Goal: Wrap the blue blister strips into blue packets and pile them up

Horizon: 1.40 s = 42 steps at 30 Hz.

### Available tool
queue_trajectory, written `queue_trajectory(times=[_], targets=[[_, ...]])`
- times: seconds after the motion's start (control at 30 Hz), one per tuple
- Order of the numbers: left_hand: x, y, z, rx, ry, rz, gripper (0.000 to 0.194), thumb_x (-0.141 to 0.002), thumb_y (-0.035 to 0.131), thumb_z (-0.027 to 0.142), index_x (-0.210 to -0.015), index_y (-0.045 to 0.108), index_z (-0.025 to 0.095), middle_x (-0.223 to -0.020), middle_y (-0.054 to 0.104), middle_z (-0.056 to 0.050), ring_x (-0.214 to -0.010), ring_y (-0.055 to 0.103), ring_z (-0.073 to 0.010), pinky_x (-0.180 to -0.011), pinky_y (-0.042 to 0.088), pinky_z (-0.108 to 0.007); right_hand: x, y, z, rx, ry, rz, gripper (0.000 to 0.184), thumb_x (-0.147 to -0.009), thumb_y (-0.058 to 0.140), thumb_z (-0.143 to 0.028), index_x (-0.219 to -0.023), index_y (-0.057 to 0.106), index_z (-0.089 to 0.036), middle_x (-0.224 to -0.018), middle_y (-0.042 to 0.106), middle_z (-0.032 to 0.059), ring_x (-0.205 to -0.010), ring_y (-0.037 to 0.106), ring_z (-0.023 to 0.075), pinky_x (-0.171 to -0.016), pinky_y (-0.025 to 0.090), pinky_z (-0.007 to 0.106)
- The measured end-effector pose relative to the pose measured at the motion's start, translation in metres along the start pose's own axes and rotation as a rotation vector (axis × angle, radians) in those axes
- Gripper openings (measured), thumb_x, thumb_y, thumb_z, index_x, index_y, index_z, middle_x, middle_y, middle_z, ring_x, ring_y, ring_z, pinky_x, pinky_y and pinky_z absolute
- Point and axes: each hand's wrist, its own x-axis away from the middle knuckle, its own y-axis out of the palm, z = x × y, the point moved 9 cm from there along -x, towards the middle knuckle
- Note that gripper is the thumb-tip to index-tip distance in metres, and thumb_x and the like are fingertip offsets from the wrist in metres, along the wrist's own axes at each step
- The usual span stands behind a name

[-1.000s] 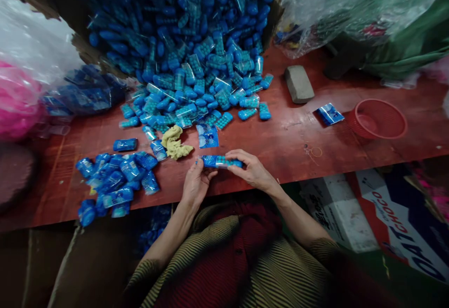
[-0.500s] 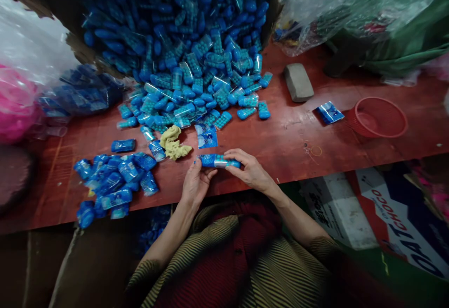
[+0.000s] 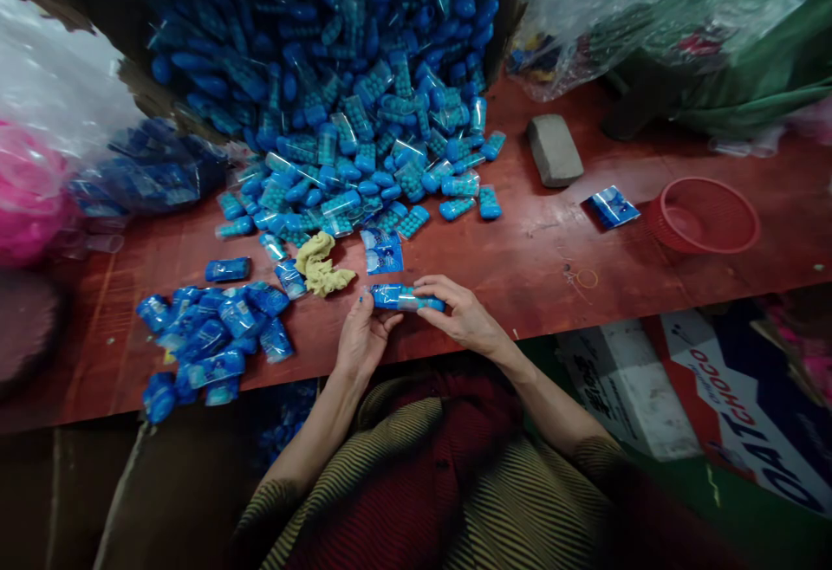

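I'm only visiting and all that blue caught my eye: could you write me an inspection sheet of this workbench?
Surface: red-brown wooden bench, scuffed.
Job's things: blue packet held at both ends; spilled heap of blue packets; smaller pile on the left.
Clutter: yellow rag, grey block, red basket, loose blue label.
Hands: left hand and right hand, fingers closed on the packet.
Cables: nothing seen.
Surroundings: plastic bags, printed carton.

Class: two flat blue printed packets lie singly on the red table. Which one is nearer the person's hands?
The flat blue packet just beyond the hands, right of the yellow cloth. The other packet lies far off to the right, beside the red basket.
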Motion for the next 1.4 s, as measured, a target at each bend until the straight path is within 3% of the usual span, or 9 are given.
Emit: queue_trajectory(times=[0.23,0.5,0.67,0.77,0.87,1.0,1.17,1.27,1.4], targets=[[0.0,0.001,-0.002,-0.066,0.0,-0.015,0.023,-0.07,0.073,0.031,-0.08,0.06,0.015,-0.071,0.07,-0.001,-0.061,0.067,-0.0145,-0.054,0.055,-0.023,0.003,0.002,0.001,0.0,0.004,0.021,0.019,-0.085,0.057,-0.018,-0.103,0.061,-0.018,-0.109,0.061,0.009,-0.104,0.06,0.018,-0.093,0.049,0.037],[0.003,-0.003,-0.016,-0.01,-0.074,0.073,0.021,-0.068,0.075,0.025,-0.078,0.061,0.014,-0.07,0.068,-0.001,-0.062,0.065,-0.013,-0.057,0.052,-0.023,0.02,0.043,-0.003,0.422,-0.095,-0.06,0.035,-0.093,0.042,-0.019,-0.126,0.053,-0.015,-0.127,0.054,0.0164,-0.115,0.054,0.0269,-0.097,0.046,0.046],[0.005,-0.006,-0.013,-0.048,-0.229,0.11,0.006,-0.075,0.066,0.012,-0.073,0.061,0.012,-0.065,0.067,-0.002,-0.054,0.061,-0.0105,-0.051,0.049,-0.02,0.024,0.046,-0.006,0.093,-0.089,-0.113,0.038,-0.093,0.041,-0.02,-0.131,0.047,-0.017,-0.134,0.048,0.0141,-0.126,0.046,0.0233,-0.104,0.042,0.043],[0.005,0.0,-0.01,-0.043,-0.241,0.052,0.007,-0.079,0.059,0.008,-0.074,0.061,0.012,-0.069,0.069,-0.003,-0.059,0.063,-0.0119,-0.056,0.053,-0.022,0.02,0.033,0.006,-0.21,0.046,-0.04,0.037,-0.088,0.052,-0.019,-0.125,0.051,-0.023,-0.128,0.053,0.0079,-0.121,0.05,0.0193,-0.104,0.042,0.04],[0.004,0.007,-0.006,-0.003,-0.156,0.0,0.004,-0.079,0.06,0.01,-0.079,0.062,0.014,-0.078,0.071,-0.003,-0.067,0.066,-0.0127,-0.062,0.054,-0.023,0.02,0.033,0.029,-0.499,0.275,0.054,0.036,-0.078,0.064,-0.023,-0.113,0.056,-0.023,-0.115,0.058,0.0056,-0.094,0.063,0.0164,-0.079,0.057,0.033],[0.008,0.017,-0.006,-0.014,-0.056,-0.062,0.013,-0.073,0.07,0.016,-0.084,0.063,0.013,-0.086,0.072,-0.005,-0.071,0.066,-0.0137,-0.063,0.052,-0.022,0.032,0.051,0.047,-0.772,0.563,0.151,0.034,-0.072,0.068,-0.029,-0.1,0.052,-0.019,-0.082,0.06,-0.0007,-0.06,0.061,0.0107,-0.044,0.054,0.022],[0.015,0.024,-0.006,-0.073,-0.048,-0.112,0.022,-0.069,0.073,0.021,-0.087,0.066,0.011,-0.087,0.072,-0.008,-0.07,0.065,-0.0142,-0.062,0.05,-0.022,0.033,0.05,0.047,-0.674,0.557,0.234,0.035,-0.069,0.071,-0.029,-0.098,0.052,-0.02,-0.087,0.061,-0.0016,-0.065,0.06,0.0079,-0.05,0.055,0.019],[0.015,0.026,-0.008,-0.076,-0.104,-0.141,0.02,-0.068,0.073,0.015,-0.086,0.066,0.01,-0.088,0.072,-0.008,-0.078,0.066,-0.0166,-0.069,0.051,-0.025,0.027,0.053,0.052,-0.746,0.563,0.137,0.036,-0.065,0.072,-0.031,-0.094,0.053,-0.019,-0.1,0.061,0.0012,-0.062,0.061,0.0083,-0.048,0.056,0.022],[0.013,0.016,-0.004,-0.031,-0.08,-0.017,0.009,-0.071,0.071,0.015,-0.076,0.065,0.011,-0.076,0.07,-0.005,-0.072,0.065,-0.0144,-0.076,0.051,-0.027,0.022,0.041,0.045,-0.518,0.47,0.138,0.029,-0.074,0.066,-0.03,-0.099,0.058,-0.019,-0.101,0.064,0.0049,-0.074,0.064,0.0135,-0.058,0.056,0.026]])
